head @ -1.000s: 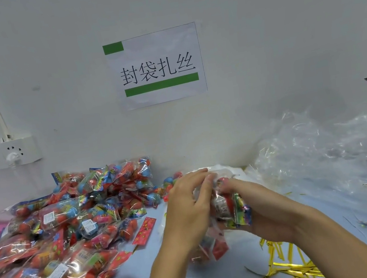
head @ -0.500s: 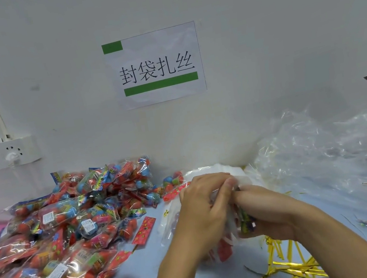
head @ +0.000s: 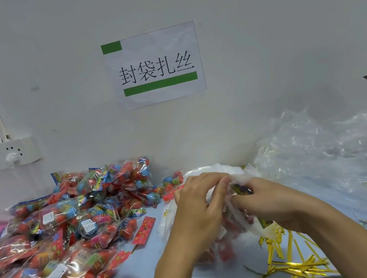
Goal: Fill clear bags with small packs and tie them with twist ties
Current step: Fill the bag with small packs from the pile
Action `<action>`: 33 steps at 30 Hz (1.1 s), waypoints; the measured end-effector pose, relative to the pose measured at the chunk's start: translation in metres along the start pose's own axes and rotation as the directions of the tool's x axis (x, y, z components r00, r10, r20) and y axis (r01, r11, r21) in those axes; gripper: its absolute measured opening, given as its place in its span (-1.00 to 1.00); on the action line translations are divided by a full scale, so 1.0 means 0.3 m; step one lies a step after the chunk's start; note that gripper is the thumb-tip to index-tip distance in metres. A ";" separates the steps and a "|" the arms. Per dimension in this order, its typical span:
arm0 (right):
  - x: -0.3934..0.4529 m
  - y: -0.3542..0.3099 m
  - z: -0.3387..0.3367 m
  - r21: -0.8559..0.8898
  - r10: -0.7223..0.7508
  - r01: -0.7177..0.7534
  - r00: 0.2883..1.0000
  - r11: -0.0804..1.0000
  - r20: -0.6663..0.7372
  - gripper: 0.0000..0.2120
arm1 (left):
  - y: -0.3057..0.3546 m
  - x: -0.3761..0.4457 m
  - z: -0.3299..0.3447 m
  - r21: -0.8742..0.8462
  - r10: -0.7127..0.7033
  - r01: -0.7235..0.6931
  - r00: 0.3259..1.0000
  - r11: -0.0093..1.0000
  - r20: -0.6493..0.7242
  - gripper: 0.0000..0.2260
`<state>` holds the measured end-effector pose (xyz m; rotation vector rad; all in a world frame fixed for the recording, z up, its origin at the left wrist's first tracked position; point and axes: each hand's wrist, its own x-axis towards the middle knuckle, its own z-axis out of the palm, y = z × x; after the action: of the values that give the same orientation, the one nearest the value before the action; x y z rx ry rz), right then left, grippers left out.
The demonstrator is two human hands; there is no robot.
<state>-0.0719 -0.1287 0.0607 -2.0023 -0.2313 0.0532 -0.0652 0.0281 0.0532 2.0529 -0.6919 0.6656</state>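
Both hands pinching clear bag (head: 245,223), left hand (head: 198,211), right hand (head: 271,204)

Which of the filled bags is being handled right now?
The bag at centre, gripped by the left hand and right hand; the others lie untouched in the left pile.
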 end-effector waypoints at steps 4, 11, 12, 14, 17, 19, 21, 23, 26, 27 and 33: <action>0.000 0.002 0.009 0.070 0.043 -0.042 0.999 0.997 -0.014 -0.80 | 0.006 0.002 0.008 -0.003 0.040 -0.040 0.999 0.999 -0.002 -0.77; 0.021 -0.018 0.037 0.572 0.073 -0.040 0.997 0.819 -0.035 -0.73 | 0.012 0.004 0.036 0.146 0.136 -0.134 0.991 0.980 -0.006 -0.72; 0.023 -0.014 0.053 0.597 0.051 -0.031 0.999 0.802 -0.016 -0.68 | 0.011 0.003 0.040 0.163 0.152 -0.149 0.988 0.975 -0.005 -0.73; 0.023 -0.003 0.087 0.624 0.011 -0.040 0.999 0.780 0.050 -0.67 | 0.012 0.000 0.045 0.161 0.168 -0.167 0.986 0.973 0.009 -0.74; 0.025 0.023 0.116 0.765 -0.006 -0.090 0.993 0.638 0.122 -0.67 | 0.025 -0.007 0.052 0.163 0.148 -0.163 0.984 0.973 0.100 -0.69; 0.030 0.033 0.118 0.807 -0.014 -0.090 0.993 0.583 0.121 -0.68 | 0.032 -0.008 0.053 0.166 0.131 -0.157 0.979 0.974 0.157 -0.67; 0.036 0.037 0.112 0.688 -0.022 -0.034 0.997 0.725 0.072 -0.71 | 0.034 -0.006 0.041 0.089 0.108 -0.119 0.986 0.989 0.126 -0.70; 0.039 0.040 0.106 0.542 -0.004 0.011 1.000 0.840 -0.015 -0.74 | 0.029 -0.001 0.017 0.005 0.034 -0.034 0.999 0.999 0.034 -0.69; 0.043 0.043 0.104 0.451 0.080 -0.044 0.995 0.891 -0.060 -0.72 | -0.010 0.007 -0.031 -0.003 -0.139 0.139 0.990 0.990 -0.032 -0.74; 0.043 0.044 0.101 0.424 0.093 -0.062 0.994 0.903 -0.053 -0.71 | -0.031 0.007 -0.047 0.022 -0.190 0.190 0.982 0.981 -0.013 -0.75; 0.027 0.029 0.086 0.338 0.071 -0.081 0.997 0.938 0.041 -0.79 | -0.105 -0.006 -0.051 0.037 -0.287 0.286 0.958 0.958 0.017 -0.80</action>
<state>-0.0665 -0.1077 0.0424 -1.6657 -0.1505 0.1604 -0.0481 0.0567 0.0424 2.1402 -0.3850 0.4903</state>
